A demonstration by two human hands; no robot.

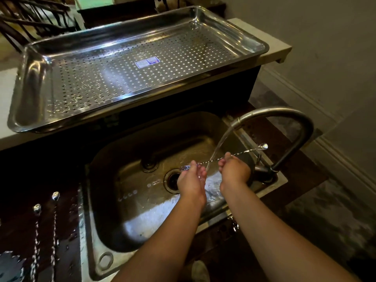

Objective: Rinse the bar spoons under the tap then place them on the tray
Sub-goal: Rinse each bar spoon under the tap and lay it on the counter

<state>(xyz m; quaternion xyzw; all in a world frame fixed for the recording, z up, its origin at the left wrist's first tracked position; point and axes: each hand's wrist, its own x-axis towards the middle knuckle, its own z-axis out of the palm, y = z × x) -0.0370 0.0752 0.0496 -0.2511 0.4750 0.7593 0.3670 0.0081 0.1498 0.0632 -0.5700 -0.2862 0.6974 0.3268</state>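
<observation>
A long twisted bar spoon [242, 153] lies level across the sink [126, 216], held at both ends of its stem. My left hand [192, 180] pinches it near the bowl end. My right hand [234, 169] grips it farther right, and the teardrop tip sticks out past that hand. Water runs from the curved tap [284, 119] onto the stem between my hands. Two more bar spoons [54, 220] lie on the wet dark counter at the lower left. The perforated steel tray [30, 82] sits behind the sink with nothing in it.
The tray rests on a pale ledge [282, 47] above the sink. The sink drain [173, 180] lies just left of my left hand. A wall [325, 47] and skirting run along the right. Dark chairs [30, 21] stand at the back left.
</observation>
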